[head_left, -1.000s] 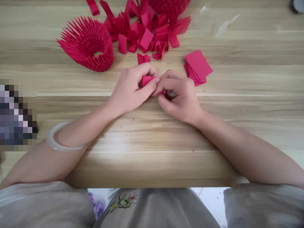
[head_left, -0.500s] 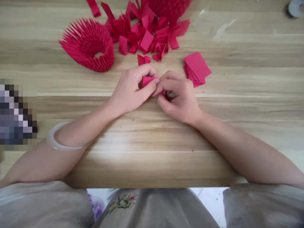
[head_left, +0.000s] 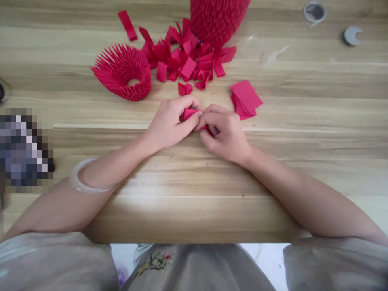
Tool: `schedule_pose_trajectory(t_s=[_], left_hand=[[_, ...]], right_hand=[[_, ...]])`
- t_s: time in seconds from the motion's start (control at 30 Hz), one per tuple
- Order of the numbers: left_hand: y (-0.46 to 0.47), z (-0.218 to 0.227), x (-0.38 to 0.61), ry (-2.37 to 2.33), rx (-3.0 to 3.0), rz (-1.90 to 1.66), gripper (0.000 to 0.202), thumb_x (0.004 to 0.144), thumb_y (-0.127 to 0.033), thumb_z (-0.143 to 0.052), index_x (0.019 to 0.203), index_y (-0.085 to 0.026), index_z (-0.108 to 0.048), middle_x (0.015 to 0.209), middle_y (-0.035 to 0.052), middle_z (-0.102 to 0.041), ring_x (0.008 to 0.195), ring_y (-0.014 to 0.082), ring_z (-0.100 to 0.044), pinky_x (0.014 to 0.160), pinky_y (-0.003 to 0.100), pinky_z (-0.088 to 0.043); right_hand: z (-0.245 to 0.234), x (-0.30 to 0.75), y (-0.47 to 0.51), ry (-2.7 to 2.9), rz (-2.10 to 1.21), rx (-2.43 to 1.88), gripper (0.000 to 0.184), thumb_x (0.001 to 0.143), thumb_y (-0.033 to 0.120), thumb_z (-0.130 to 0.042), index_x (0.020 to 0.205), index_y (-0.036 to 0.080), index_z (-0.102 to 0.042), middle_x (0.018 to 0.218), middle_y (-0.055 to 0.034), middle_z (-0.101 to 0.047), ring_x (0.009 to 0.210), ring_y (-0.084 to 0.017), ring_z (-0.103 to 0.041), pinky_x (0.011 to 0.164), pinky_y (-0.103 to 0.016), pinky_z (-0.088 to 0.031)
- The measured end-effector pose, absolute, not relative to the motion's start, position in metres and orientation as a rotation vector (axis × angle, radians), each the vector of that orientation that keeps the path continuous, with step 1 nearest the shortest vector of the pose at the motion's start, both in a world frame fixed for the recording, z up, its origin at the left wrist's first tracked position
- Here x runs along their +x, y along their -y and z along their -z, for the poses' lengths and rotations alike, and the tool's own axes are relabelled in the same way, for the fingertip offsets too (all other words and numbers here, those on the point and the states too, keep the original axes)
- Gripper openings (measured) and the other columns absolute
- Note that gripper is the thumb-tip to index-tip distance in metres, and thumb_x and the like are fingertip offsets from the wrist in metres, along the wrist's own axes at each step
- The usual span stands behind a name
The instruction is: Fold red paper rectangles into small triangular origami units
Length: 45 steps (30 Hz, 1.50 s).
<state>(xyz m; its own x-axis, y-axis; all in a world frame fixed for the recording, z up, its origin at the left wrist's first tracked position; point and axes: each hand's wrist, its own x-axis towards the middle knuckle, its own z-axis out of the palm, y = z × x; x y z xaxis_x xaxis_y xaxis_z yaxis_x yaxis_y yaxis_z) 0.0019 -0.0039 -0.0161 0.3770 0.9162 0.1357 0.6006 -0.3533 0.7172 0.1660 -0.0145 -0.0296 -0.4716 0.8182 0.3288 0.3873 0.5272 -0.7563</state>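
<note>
Between my two hands is a small piece of red paper [head_left: 190, 114], pinched at the middle of the table. My left hand [head_left: 169, 123] grips it with thumb and fingers closed. My right hand [head_left: 224, 131] is closed on its right side, fingertips touching those of the left; most of the paper there is hidden. Just beyond my left hand lies a small folded red piece [head_left: 184, 89]. A stack of flat red paper pieces [head_left: 246, 99] rests beyond my right hand, apart from it.
A spiky red paper bowl form [head_left: 123, 72] stands tilted at the left. Loose folded pieces [head_left: 188, 66] are heaped behind my hands, before a larger red folded-paper form [head_left: 220, 20]. A roll of tape [head_left: 314, 13] and a round object [head_left: 352, 35] lie far right. A pixelated patch [head_left: 26, 149] covers something left.
The view has shifted, so the far table shows more and everything sits lower in it. My hands keep their pinch on the red paper with little visible change.
</note>
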Motion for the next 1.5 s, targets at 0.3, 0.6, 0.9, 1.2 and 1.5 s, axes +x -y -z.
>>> schedule_pose_trajectory(t_s=[0.3, 0.6, 0.9, 1.2, 1.5], left_hand=[[0.0042, 0.0152, 0.0022, -1.266, 2.048, -0.76, 0.008, 0.079, -0.02, -0.051, 0.08, -0.016, -0.058, 0.06, -0.0028, -0.051, 0.053, 0.0083, -0.042, 0.052, 0.023, -0.033], [0.004, 0.0157, 0.0021, -1.257, 2.068, -0.773, 0.007, 0.079, -0.018, -0.051, 0.078, -0.017, -0.058, 0.061, -0.0029, -0.053, 0.055, 0.0088, -0.044, 0.054, 0.024, -0.034], [0.0044, 0.0144, 0.0028, -1.282, 2.056, -0.759, 0.008, 0.078, -0.019, -0.051, 0.078, -0.018, -0.058, 0.064, -0.0019, -0.056, 0.058, 0.0105, -0.047, 0.054, 0.024, -0.035], [0.0045, 0.014, 0.0024, -1.282, 2.055, -0.745, 0.009, 0.079, -0.02, -0.05, 0.079, -0.018, -0.059, 0.065, -0.0015, -0.057, 0.058, 0.0105, -0.047, 0.054, 0.025, -0.035], [0.0046, 0.0143, 0.0024, -1.28, 2.067, -0.75, 0.008, 0.079, -0.02, -0.051, 0.079, -0.018, -0.058, 0.063, -0.0019, -0.055, 0.056, 0.01, -0.045, 0.054, 0.024, -0.036]], right_hand=[[0.0289, 0.1657, 0.0145, 2.063, -0.794, -0.969, 0.015, 0.068, 0.006, -0.045, 0.066, 0.015, -0.056, 0.07, -0.0004, -0.048, 0.06, -0.009, -0.043, 0.061, -0.024, -0.038], [0.0285, 0.1653, 0.0146, 2.061, -0.796, -0.957, 0.015, 0.068, 0.006, -0.044, 0.065, 0.015, -0.056, 0.07, -0.0008, -0.048, 0.062, -0.009, -0.044, 0.062, -0.025, -0.038], [0.0279, 0.1648, 0.0147, 2.055, -0.806, -0.968, 0.015, 0.067, 0.006, -0.045, 0.065, 0.016, -0.055, 0.069, -0.0001, -0.048, 0.062, -0.01, -0.044, 0.062, -0.025, -0.038], [0.0279, 0.1651, 0.0144, 2.068, -0.788, -0.965, 0.015, 0.067, 0.006, -0.045, 0.065, 0.016, -0.055, 0.068, 0.0, -0.046, 0.062, -0.01, -0.043, 0.061, -0.024, -0.038], [0.0282, 0.165, 0.0147, 2.064, -0.794, -0.972, 0.014, 0.068, 0.005, -0.045, 0.065, 0.016, -0.054, 0.07, -0.0002, -0.049, 0.061, -0.009, -0.044, 0.06, -0.025, -0.038]])
